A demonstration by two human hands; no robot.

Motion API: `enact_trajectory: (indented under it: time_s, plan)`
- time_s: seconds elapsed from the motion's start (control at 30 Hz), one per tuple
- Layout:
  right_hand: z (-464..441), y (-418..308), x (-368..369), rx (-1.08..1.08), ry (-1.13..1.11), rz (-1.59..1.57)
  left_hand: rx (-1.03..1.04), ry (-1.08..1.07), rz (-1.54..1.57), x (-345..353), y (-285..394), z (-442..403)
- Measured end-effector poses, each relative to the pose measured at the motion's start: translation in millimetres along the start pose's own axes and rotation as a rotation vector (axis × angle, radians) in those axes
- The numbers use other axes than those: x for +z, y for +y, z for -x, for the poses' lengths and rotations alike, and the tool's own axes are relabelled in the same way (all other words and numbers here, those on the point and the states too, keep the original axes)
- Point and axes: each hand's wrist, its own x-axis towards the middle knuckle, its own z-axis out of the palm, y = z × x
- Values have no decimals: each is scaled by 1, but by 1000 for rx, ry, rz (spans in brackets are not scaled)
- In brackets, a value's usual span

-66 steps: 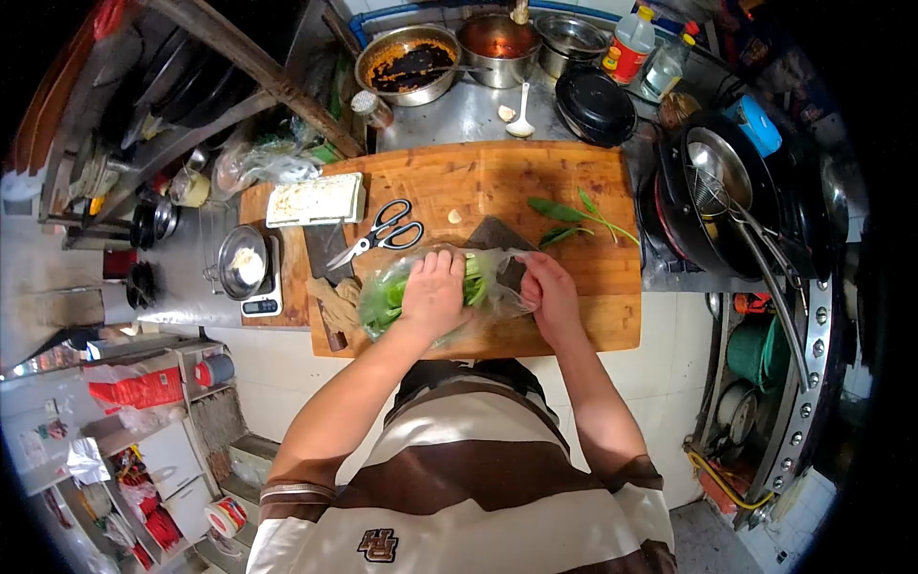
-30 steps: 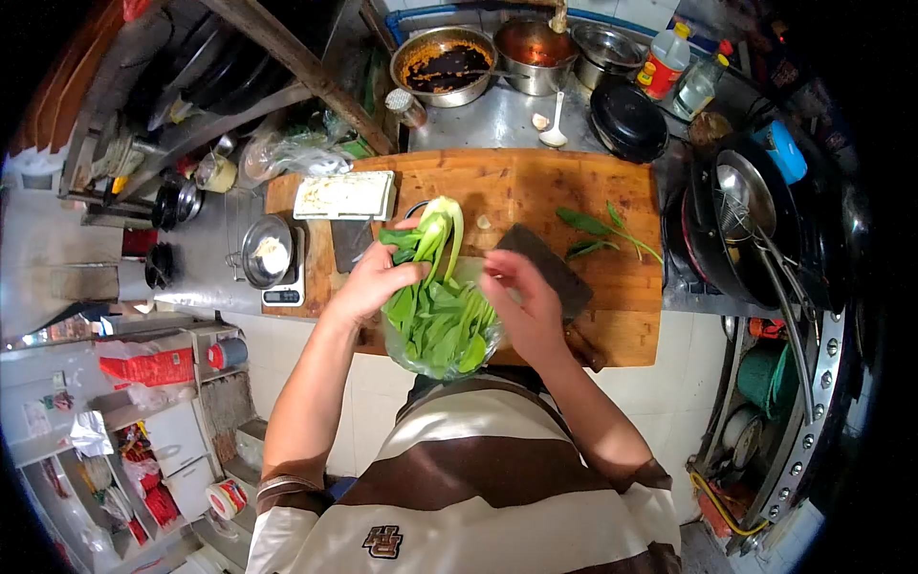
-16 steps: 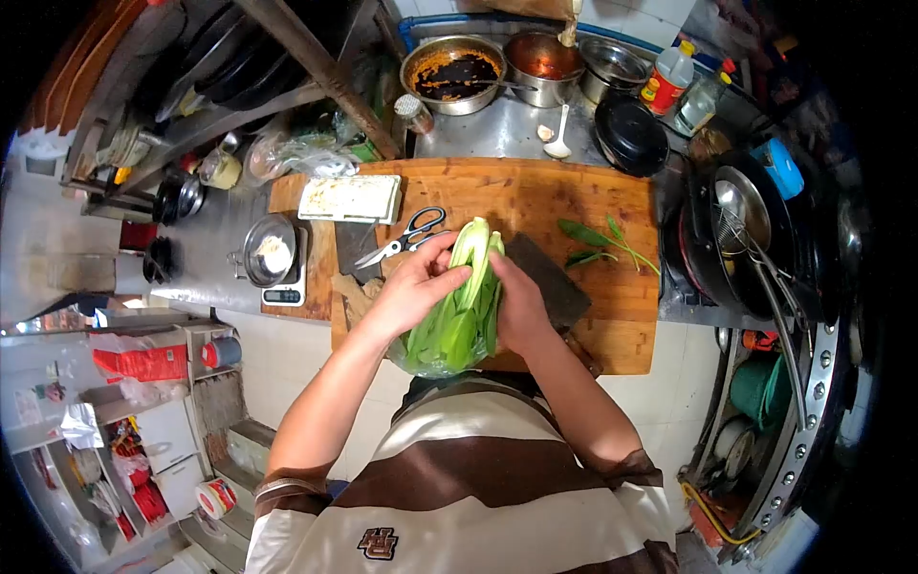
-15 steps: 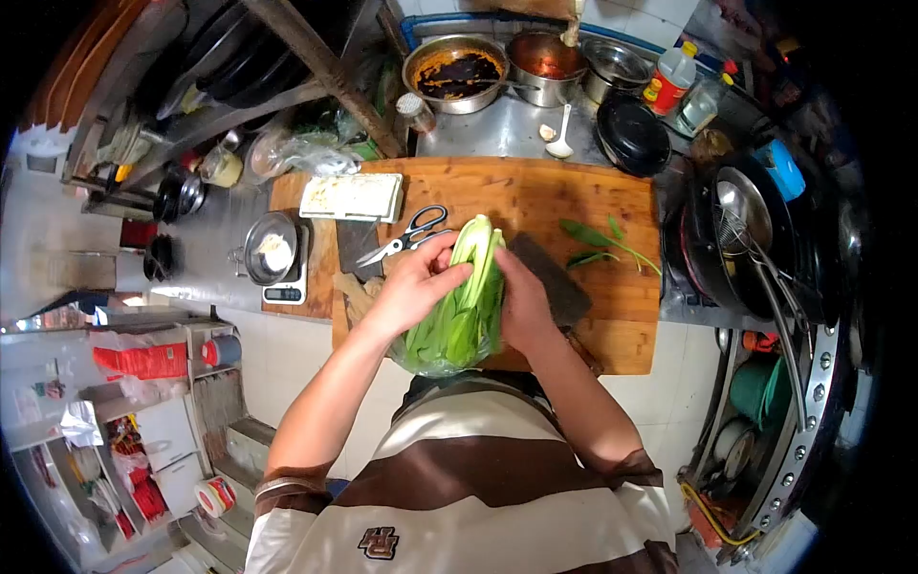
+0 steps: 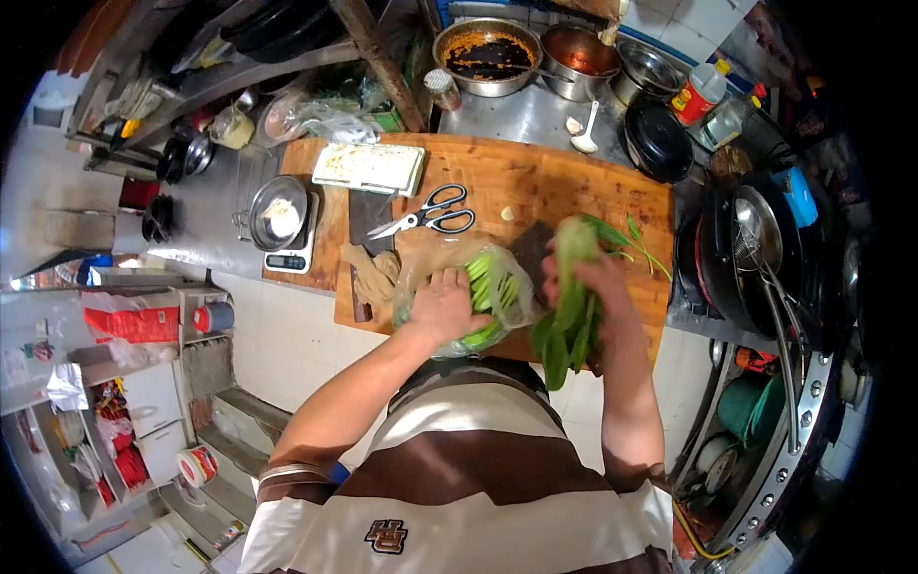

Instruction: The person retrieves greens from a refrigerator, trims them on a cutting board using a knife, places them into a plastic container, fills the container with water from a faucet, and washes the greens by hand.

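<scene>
My left hand (image 5: 446, 304) lies with its fingers spread on a clear plastic bag (image 5: 517, 277) of green vegetables (image 5: 488, 287) at the front of the wooden board (image 5: 497, 177). To the right, my right hand (image 5: 604, 285) is closed around a leafy green bunch (image 5: 566, 330), blurred by motion, its pale stem end up and its leaves hanging over the board's front edge. Scissors (image 5: 430, 216) with open blades lie behind the bag. A beige cloth (image 5: 373, 274) is left of it. Loose leafy stems (image 5: 648, 249) rest on the board behind my right hand.
A white-green container (image 5: 369, 168) sits on the board's back left. Left of the board, a metal bowl (image 5: 278, 212) stands on a scale (image 5: 289, 260). Behind are a sauce pan (image 5: 486, 57), a white ladle (image 5: 586, 129) and a black lid (image 5: 658, 140). A wok (image 5: 712, 258) is at right.
My right hand has moved right with the leafy bunch, away from the bag. My left hand has let go of the bunch and now lies on the bag. The view has shifted somewhat.
</scene>
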Motion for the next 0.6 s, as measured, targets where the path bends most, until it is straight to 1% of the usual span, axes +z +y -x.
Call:
enact_trajectory:
  time_s: [0.03, 0.07, 0.13, 0.17, 0.23, 0.27, 0.33, 0.37, 0.4, 0.47, 0.5, 0.53, 0.57, 0.6]
  plan:
    - [-1, 7, 10, 99, 4, 124, -18, -30, 4, 7, 1, -9]
    - [-4, 14, 17, 198, 8, 250, -14, 30, -24, 15, 0, -15]
    - [-19, 38, 18, 303, -18, 308, -10, 151, -80, 20, 1, -21]
    - [-27, 52, 13, 355, -31, 338, -30, 118, -59, 21, 0, -24]
    - [-39, 74, -9, 243, 130, 447, -73, 57, -17, 20, 0, -30]
    - [-44, 84, -22, 188, 205, 501, -61, 43, -39, 17, 3, -29]
    - [-50, 98, -52, 175, 370, 480, -61, 9, -76, 10, 13, -24]
    - [-51, 97, -55, 167, 420, 492, 33, 37, 37, 10, 10, -23]
    - [-51, 96, -59, 160, 471, 505, 94, 213, 73, 38, 5, -43]
    - [-35, 66, -7, 146, 299, 348, 226, 568, 108, 96, -3, -81]
    - [-37, 63, -3, 172, 287, 369, 83, 507, 246, 77, 6, -74]
    - [-39, 65, -7, 186, 297, 386, 218, 590, 505, 92, -7, -81]
    - [-42, 67, -11, 200, 308, 403, 212, 676, 526, 66, -8, -47]
    - [-42, 61, 7, 266, 285, 400, 229, 713, 531, 100, -20, -67]
